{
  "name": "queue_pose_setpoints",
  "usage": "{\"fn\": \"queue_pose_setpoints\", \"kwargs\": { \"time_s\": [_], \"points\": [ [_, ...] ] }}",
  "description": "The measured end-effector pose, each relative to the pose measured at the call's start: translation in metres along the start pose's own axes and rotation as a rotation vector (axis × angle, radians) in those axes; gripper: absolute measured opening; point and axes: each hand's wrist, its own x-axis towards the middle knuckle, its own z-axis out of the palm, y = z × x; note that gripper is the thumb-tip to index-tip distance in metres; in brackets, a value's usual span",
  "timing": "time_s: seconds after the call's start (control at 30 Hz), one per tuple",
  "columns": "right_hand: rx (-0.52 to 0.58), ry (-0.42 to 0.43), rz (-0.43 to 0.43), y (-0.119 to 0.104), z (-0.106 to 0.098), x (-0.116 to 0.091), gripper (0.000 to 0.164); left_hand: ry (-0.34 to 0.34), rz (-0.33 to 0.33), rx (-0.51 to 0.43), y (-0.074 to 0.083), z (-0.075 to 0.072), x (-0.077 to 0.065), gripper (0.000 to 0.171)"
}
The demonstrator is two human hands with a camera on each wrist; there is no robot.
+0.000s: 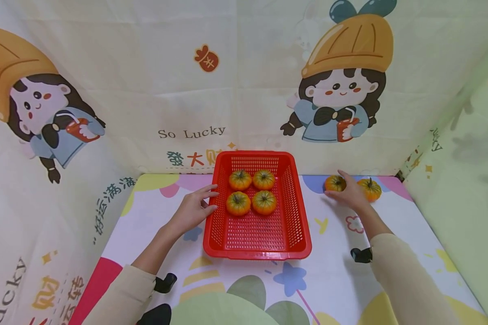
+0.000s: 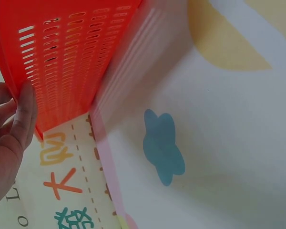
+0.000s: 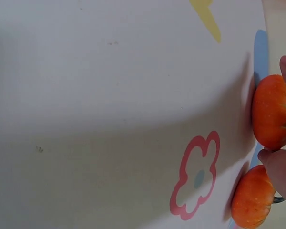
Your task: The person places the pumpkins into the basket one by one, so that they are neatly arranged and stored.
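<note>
A red plastic basket (image 1: 257, 253) with slotted walls stands mid-table, and several small orange pumpkins (image 1: 238, 203) sit inside it. At its left rim is my left hand (image 1: 192, 208); the left wrist view shows the fingers (image 2: 25, 114) holding the basket edge from both sides. To the right of the basket, my right hand (image 1: 351, 193) grips another small pumpkin (image 1: 334, 183) with thumb and fingers spread around it. The right wrist view shows this pumpkin (image 3: 271, 112) low over the table, its far side partly hidden by the hand. A second loose pumpkin (image 1: 370, 189) lies just right of that hand.
A patterned cloth covers the table (image 1: 333, 280). A cream printed backdrop (image 1: 252, 108) rises right behind the basket and the loose pumpkins, with more printed cloth at the left (image 1: 32, 212) and right (image 1: 471, 189) sides. Dark wrist-camera pieces (image 1: 361, 255) stick out at both cuffs.
</note>
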Motion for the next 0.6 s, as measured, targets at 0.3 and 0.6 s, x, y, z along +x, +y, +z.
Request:
{"fn": "queue_pose_setpoints", "kwargs": {
  "time_s": [0.3, 0.6],
  "points": [
    [-0.019, 0.035, -0.049, 0.0048, 0.0073, -0.0004, 0.094, -0.005, -0.006, 0.004, 0.0007, 0.0004, 0.0014, 0.047],
    [-0.021, 0.040, -0.061, 0.0050, 0.0087, -0.0004, 0.092, 0.000, 0.003, 0.013, -0.0011, -0.0003, 0.0012, 0.047]
  ]
}}
